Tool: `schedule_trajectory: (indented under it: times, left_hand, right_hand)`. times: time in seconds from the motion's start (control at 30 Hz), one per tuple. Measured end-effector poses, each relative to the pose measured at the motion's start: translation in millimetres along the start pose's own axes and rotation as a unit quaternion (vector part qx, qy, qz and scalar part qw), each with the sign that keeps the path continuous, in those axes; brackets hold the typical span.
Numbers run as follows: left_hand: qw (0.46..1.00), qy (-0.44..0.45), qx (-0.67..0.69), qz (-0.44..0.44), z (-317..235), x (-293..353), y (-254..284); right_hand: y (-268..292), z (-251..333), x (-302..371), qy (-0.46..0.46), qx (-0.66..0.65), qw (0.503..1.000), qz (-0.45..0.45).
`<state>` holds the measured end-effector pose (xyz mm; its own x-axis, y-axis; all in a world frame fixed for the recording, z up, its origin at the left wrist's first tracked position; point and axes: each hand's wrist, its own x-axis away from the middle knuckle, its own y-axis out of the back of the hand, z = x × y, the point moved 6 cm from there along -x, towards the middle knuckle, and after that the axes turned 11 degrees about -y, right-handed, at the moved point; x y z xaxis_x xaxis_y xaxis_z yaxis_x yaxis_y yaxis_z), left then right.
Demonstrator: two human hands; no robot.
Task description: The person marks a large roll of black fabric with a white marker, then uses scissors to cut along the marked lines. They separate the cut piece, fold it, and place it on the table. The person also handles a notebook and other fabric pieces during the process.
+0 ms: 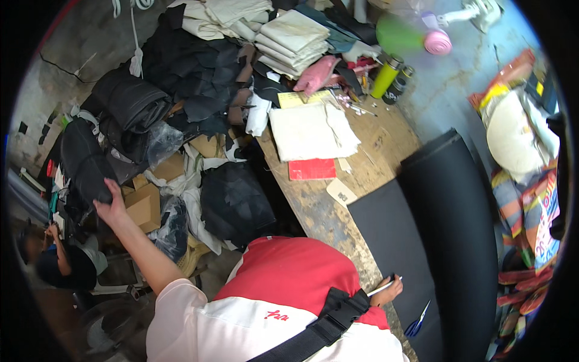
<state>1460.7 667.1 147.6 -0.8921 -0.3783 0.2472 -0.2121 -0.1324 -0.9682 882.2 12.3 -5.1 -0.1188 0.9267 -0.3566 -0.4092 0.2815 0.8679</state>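
Wooden workbench [386, 142], black sheet [392, 235], leather piles [193, 72]

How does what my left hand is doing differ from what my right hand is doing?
The left hand is stretched far out, fingers on a black roll in the pile; the right hand stays close, resting on the flat black sheet on the bench. The right grips a white pen; the left holds no tool. Both touch black material.
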Motion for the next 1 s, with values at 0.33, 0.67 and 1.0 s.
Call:
schedule_trajectory:
  times: [0.33, 0.67, 1.0]
  left_hand:
    - [0.978, -0.080, -0.110, 0.158, 115, -134, -118]
    - [0.921, -0.194, -0.333, 0.065, 261, -271, -163]
    - [0.729, -0.083, -0.680, 0.002, 277, -352, -115]
  right_hand:
    - [-18, 14, 0, -0.130, 0.082, 0.987, -0.053]
    - [-20, 31, 6, -0.233, 0.102, 0.966, -0.036]
    - [-21, 51, 29, -0.222, 0.096, 0.970, -0.037]
